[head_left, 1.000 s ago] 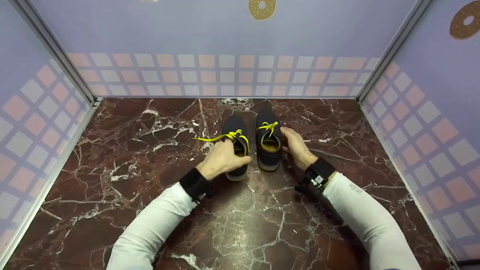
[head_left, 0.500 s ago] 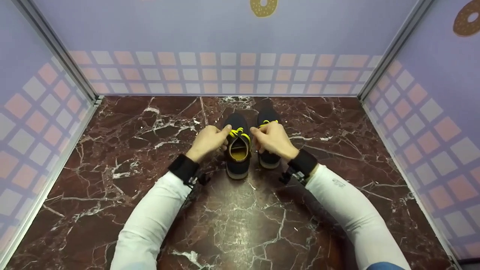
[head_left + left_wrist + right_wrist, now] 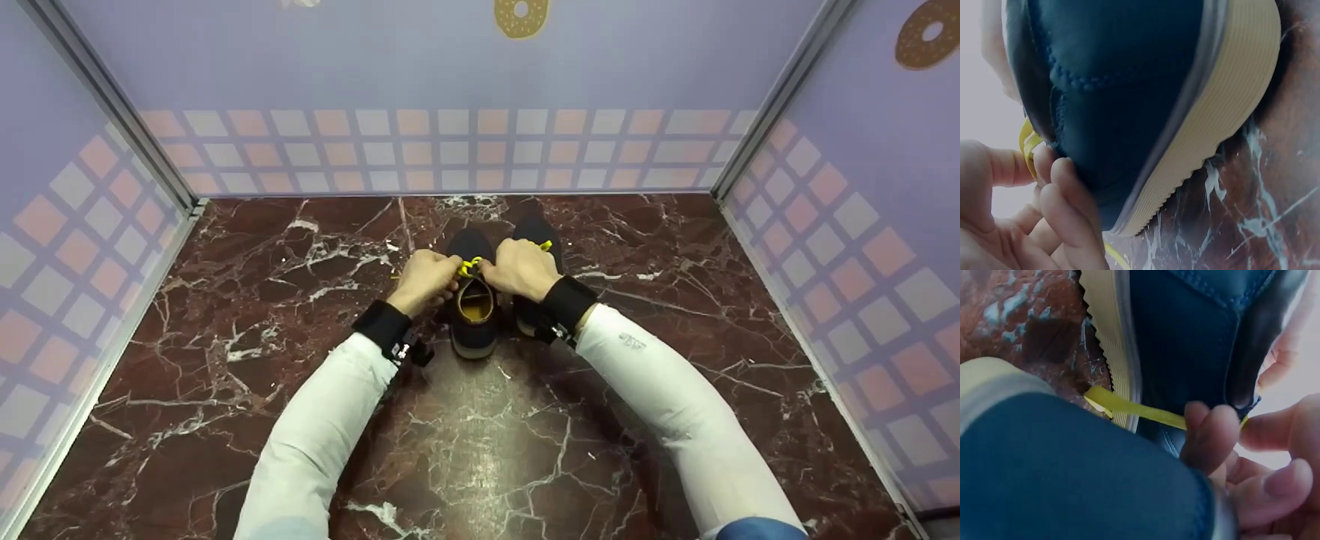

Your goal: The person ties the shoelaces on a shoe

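Note:
Two dark shoes stand side by side on the floor, toes pointing away. Both hands are at the front of the left shoe (image 3: 475, 337), over its yellow shoelace (image 3: 470, 266). From the left side, my left hand (image 3: 426, 279) pinches part of this lace between thumb and forefinger, as the left wrist view shows. My right hand (image 3: 526, 268) reaches across the right shoe (image 3: 534, 225) and hides much of it. Its thumb and forefinger pinch the lace too; in the right wrist view a yellow lace end (image 3: 1140, 409) trails from them across the shoe's side.
The floor (image 3: 480, 450) is dark red marble pattern with white veins. Lilac panels with pink and white squares rise at the back (image 3: 337, 75), left (image 3: 45, 225) and right (image 3: 862, 225). Black camera straps circle both wrists.
My left hand has moved off the left shoe's opening to its lace. My right hand has come from the right shoe's outer side across to the same lace. The shoes stay put.

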Action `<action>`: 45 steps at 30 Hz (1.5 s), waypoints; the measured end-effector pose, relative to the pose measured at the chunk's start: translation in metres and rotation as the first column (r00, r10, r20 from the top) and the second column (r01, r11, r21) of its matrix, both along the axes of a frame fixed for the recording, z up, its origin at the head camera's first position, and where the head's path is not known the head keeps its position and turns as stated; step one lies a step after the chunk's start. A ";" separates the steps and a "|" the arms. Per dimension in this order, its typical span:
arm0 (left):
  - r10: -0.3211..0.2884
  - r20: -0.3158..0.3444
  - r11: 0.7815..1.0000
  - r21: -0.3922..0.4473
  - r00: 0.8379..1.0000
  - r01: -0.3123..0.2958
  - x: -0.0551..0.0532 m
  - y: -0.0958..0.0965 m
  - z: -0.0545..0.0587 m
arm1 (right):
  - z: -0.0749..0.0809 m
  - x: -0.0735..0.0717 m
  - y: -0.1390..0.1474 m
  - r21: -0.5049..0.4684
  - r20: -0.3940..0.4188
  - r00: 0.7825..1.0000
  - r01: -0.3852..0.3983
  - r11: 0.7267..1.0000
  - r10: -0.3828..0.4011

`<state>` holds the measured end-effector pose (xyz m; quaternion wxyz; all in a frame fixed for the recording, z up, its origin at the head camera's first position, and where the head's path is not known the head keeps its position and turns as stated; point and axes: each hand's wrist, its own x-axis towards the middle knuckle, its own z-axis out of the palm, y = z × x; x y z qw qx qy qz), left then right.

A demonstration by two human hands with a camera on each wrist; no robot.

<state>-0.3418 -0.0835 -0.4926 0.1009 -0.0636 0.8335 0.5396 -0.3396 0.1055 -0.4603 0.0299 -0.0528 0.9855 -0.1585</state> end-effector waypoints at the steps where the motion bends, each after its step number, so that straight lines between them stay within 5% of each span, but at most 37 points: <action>1: 0.010 -0.011 1.000 -0.008 1.000 -0.010 0.000 0.000 0.000 | 0.001 -0.001 0.000 -0.009 0.008 1.000 0.007 1.000 -0.007; 11: 0.046 -0.103 0.999 0.022 0.994 -0.044 0.004 -0.002 -0.003 | -0.003 -0.007 0.005 -0.244 -0.050 0.999 0.001 0.970 -0.014; 15: 0.053 -0.187 0.999 0.008 0.981 -0.052 0.004 -0.003 0.000 | -0.004 -0.007 0.006 -0.411 -0.140 0.990 -0.056 0.910 -0.002; 17: 0.060 -0.237 0.998 0.013 0.970 -0.058 0.005 -0.003 0.002 | -0.004 -0.008 0.006 -0.578 -0.134 0.991 -0.097 0.810 0.023; 21: 0.054 -0.326 0.998 0.056 0.944 -0.038 0.007 -0.002 0.008 | -0.004 -0.008 0.006 -0.875 -0.026 0.994 -0.073 0.479 0.104; 22: 0.045 -0.342 0.997 0.069 0.938 -0.023 0.008 -0.002 0.009 | -0.005 -0.008 0.005 -0.909 -0.003 0.992 -0.055 0.414 0.125; 24: 0.022 -0.374 0.997 0.076 0.927 0.007 0.011 -0.002 0.012 | -0.006 -0.007 0.005 -0.933 0.025 0.988 -0.032 0.358 0.152; 30: -0.047 -0.450 0.998 0.008 0.892 0.056 0.017 -0.002 0.017 | -0.008 0.001 0.007 -0.921 0.007 0.984 -0.064 0.385 0.180; 34: -0.043 -0.466 0.999 0.010 0.884 0.054 0.019 -0.004 0.016 | -0.008 0.006 0.009 -0.918 -0.032 0.980 -0.108 0.381 0.199; 40: -0.041 -0.498 0.998 0.012 0.866 0.054 0.020 -0.005 0.017 | -0.004 0.011 0.011 -0.876 -0.126 0.971 -0.204 0.437 0.201; 45: -0.049 -0.520 0.999 -0.013 0.853 0.049 0.022 -0.003 0.018 | -0.003 0.015 0.010 -0.864 -0.175 0.970 -0.234 0.447 0.170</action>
